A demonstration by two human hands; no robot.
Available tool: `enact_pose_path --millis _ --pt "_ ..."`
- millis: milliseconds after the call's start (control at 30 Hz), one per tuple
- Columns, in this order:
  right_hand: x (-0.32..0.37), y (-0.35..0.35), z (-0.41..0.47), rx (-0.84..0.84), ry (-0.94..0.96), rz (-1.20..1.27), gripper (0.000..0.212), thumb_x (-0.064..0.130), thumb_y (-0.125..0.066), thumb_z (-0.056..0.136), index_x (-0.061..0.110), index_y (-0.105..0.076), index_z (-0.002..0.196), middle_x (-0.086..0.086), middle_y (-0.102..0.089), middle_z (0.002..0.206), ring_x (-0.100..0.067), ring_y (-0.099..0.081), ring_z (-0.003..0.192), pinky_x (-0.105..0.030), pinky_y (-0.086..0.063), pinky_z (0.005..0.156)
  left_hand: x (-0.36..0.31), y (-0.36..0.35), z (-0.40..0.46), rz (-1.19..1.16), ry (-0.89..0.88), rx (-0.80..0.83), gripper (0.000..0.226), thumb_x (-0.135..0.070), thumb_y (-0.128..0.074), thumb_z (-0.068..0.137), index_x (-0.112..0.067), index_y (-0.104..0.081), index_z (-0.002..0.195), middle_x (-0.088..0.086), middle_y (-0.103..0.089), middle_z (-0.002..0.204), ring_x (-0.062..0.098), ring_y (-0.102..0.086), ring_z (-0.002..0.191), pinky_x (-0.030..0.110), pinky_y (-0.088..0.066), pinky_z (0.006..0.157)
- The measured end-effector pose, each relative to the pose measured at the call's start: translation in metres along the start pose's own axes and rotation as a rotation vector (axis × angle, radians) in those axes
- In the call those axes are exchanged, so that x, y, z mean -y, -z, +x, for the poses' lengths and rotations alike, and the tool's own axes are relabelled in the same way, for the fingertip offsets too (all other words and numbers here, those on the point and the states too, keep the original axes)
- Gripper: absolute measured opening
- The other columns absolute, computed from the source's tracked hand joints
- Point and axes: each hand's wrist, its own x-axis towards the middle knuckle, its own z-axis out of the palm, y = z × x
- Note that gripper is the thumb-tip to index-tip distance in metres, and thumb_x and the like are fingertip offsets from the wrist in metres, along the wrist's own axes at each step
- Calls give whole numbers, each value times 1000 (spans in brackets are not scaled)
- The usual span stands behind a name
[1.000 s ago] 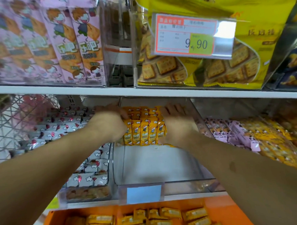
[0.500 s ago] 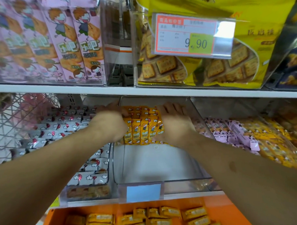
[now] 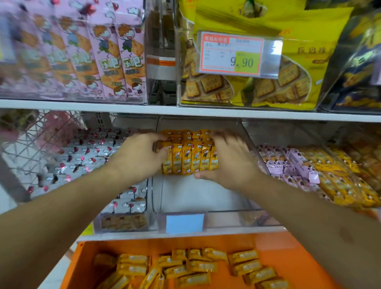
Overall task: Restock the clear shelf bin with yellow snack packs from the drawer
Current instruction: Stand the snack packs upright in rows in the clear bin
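A row of upright yellow snack packs (image 3: 190, 160) stands at the back of the clear shelf bin (image 3: 230, 219), with more yellow packs behind it. My left hand (image 3: 140, 156) grips the row's left end, fingers curled over its top. My right hand (image 3: 228, 162) grips the right end, thumb under the front edge and blurred fingers over the top. The front half of the bin floor is bare. Below the shelf, the orange drawer (image 3: 283, 247) is pulled out with several loose yellow packs (image 3: 190, 267) lying in it.
To the left is a bin of white packs (image 3: 91, 155), to the right a bin of pink packs (image 3: 288, 162) and orange-yellow ones. The shelf above (image 3: 118, 108) hangs low over the bin, with a price tag (image 3: 231, 53) sticking out. A blue label (image 3: 185, 223) fronts the clear bin.
Both hands have drawn closer together and squeezed the row of yellow packs tighter. My right thumb has come under the row's front edge.
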Motion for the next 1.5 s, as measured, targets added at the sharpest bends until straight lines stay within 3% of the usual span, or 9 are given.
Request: enact_pose_path --millis 133,233,467,633,867,1000,1133,1333,1500 --pt "13 32 -74 15 47 249 92 71 -76 74 19 -47 145 1 -43 142 -16 -38 131 -23 -30 107 -16 8 -70 -46 -57 -71 40 -35 -63 99 -28 -63 138 0 -52 150 20 -48 139 26 -34 112" --pt "24 41 -136 69 39 427 71 62 -75 81 21 -52 135 7 -46 132 -4 -49 113 -15 -39 90 -24 -3 -136 -144 -93 -132 33 -27 -68 95 -27 -68 128 -8 -58 134 7 -51 126 21 -36 105" --pt "28 -41 -262 490 -78 474 60 43 -80 87 23 -52 137 13 -41 125 -1 -58 94 -24 -48 85 7 -90 -256 -176 110 139 20 -36 -73 92 -31 -70 111 -10 -61 110 9 -58 107 23 -42 95" --pt "21 -108 -293 783 -86 405 73 35 -85 83 26 -51 147 3 -48 140 -18 -59 121 -17 -38 92 49 -141 -291 -143 329 408 24 -35 -77 90 -25 -74 112 -11 -71 106 11 -68 106 17 -43 84" --pt "30 -191 -291 879 13 463 63 30 -77 87 24 -57 146 -4 -55 148 -23 -51 136 -28 -33 117 76 -201 -275 -109 404 511 29 -27 -71 93 -26 -71 122 -8 -71 118 13 -66 112 22 -46 89" --pt "38 -229 -292 910 143 395 68 46 -60 80 29 -56 145 -2 -53 152 -25 -45 141 -38 -33 116 88 -239 -268 -54 390 558 40 -30 -72 87 -34 -66 126 -8 -68 124 17 -64 117 32 -51 100" --pt "38 -250 -298 923 198 277 49 36 -73 77 26 -66 125 0 -62 134 -23 -50 128 -41 -36 110 106 -259 -252 59 461 434 48 -39 -75 86 -27 -61 130 5 -65 124 30 -56 121 42 -50 101" --pt "20 -259 -305 919 -69 401 26 30 -78 78 26 -69 102 1 -67 111 -21 -63 106 -28 -43 80 115 -271 -235 145 545 480 48 -47 -75 84 -23 -61 123 7 -70 106 33 -68 102 40 -58 83" --pt "6 -229 -290 968 -306 632 35 14 -82 82 26 -73 114 5 -70 98 -11 -66 84 -33 -56 79 111 -250 -239 61 605 410 38 -40 -74 78 -30 -69 115 1 -72 92 25 -70 88 31 -54 65"
